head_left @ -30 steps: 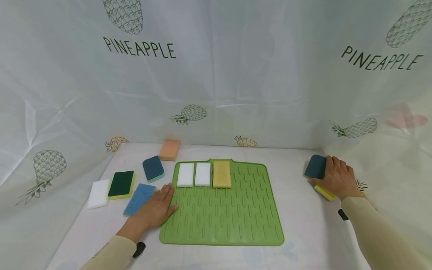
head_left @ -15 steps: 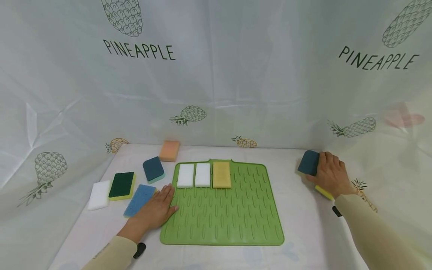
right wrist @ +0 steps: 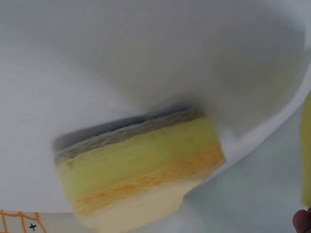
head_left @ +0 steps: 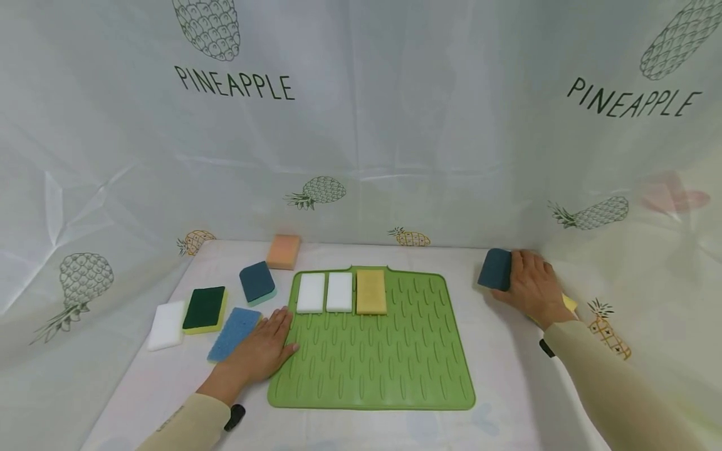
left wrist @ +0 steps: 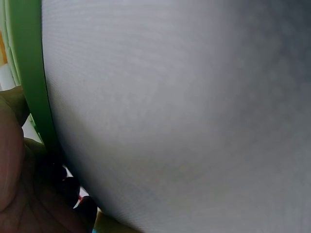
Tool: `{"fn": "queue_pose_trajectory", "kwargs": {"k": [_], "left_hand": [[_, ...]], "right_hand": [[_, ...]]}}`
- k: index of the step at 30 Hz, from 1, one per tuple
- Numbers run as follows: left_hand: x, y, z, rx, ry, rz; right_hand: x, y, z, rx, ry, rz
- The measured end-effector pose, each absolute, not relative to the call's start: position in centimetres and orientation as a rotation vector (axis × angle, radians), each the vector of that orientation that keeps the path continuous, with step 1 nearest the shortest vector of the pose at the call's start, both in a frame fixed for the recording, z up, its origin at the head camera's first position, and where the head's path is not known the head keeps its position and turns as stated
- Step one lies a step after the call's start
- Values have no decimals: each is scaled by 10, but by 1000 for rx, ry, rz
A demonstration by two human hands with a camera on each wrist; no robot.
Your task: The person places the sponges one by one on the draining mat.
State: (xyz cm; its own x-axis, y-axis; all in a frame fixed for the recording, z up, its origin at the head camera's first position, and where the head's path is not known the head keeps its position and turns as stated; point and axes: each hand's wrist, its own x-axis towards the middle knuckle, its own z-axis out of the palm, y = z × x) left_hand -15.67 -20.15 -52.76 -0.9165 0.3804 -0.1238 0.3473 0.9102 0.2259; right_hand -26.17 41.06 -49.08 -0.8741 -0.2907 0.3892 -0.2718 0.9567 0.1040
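In the head view my right hand [head_left: 530, 285] grips a dark blue sponge [head_left: 494, 270] by its right side, over the right part of the table. One fingertip and a yellow strip of sponge [right wrist: 306, 150] show at the right wrist view's edge. Behind that wrist a yellow sponge [head_left: 570, 304] peeks out; the right wrist view shows a layered yellow sponge [right wrist: 141, 150] with a grey face down on the white cloth. My left hand [head_left: 259, 351] rests flat on the left edge of the green mat [head_left: 372, 363], fingers straight, beside a light blue sponge [head_left: 234, 335].
Two white sponges [head_left: 310, 293] and a tan sponge [head_left: 370, 292] line the mat's top left. Left of it lie a dark blue sponge [head_left: 257, 283], a dark green sponge [head_left: 204, 309], a white sponge [head_left: 166, 326] and an orange sponge [head_left: 283, 252]. A pineapple-print curtain [head_left: 440, 144] hangs behind.
My right hand has moved left with the dark blue sponge, away from the yellow sponge, which now shows to the right of the wrist. My left hand has stayed in place.
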Motion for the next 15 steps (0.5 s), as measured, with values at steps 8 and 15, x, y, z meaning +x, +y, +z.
{"fn": "queue_pose_trajectory", "kwargs": {"k": [8,15], "left_hand": [[-155,-199,-524,558,2906,300],[-155,-200,-526,543,2898,303]], "right_hand": [[-265,390,-492,446,-2703,-46],[-269,369,-493,524,-2682,-87]]}}
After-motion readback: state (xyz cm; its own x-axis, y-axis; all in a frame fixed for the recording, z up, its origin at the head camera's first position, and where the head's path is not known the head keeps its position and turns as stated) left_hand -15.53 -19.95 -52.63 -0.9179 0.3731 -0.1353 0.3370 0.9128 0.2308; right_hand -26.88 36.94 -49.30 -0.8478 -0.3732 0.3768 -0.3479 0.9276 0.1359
